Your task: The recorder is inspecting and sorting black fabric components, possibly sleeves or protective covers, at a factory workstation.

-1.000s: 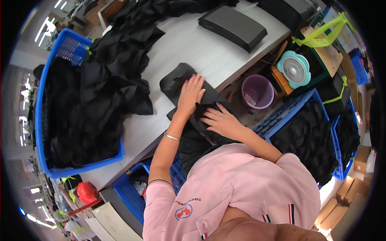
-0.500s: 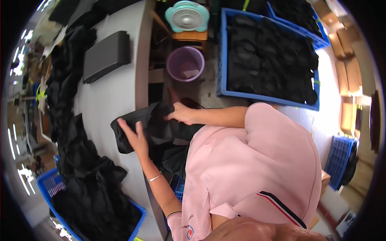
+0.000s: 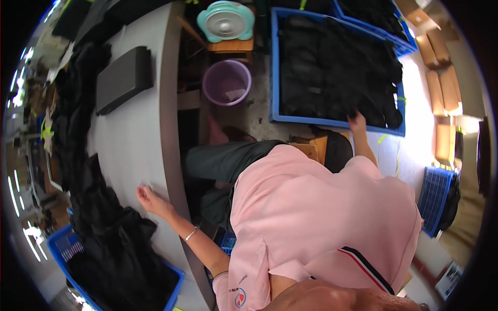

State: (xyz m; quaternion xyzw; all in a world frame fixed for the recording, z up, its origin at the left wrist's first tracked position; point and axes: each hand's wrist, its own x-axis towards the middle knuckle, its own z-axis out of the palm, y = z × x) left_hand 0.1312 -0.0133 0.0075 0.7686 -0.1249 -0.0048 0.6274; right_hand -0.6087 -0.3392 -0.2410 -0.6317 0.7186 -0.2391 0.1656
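My left hand (image 3: pixel 150 199) lies flat with fingers spread on the near edge of the grey table (image 3: pixel 140 140), holding nothing. A heap of black garments (image 3: pixel 111 243) lies just left of it. My right hand (image 3: pixel 357 123) reaches out to the right, over the near rim of a large blue crate (image 3: pixel 274 67) on the floor. That crate is packed with folded black garments (image 3: pixel 337 67). The fingers close on the edge of a black garment at the crate's near side, and their tips are hidden in the cloth.
A purple bucket (image 3: pixel 226 83) and a teal fan (image 3: pixel 225 20) stand between table and crate. A flat black case (image 3: pixel 123 78) lies on the table. More black cloth runs along the table's far side. A smaller blue crate (image 3: pixel 436 192) and cardboard boxes (image 3: pixel 441 93) stand at right.
The black garment that both hands held on the table has left it. My right hand has swung out to the floor crate; my left hand stays at the table, now empty.
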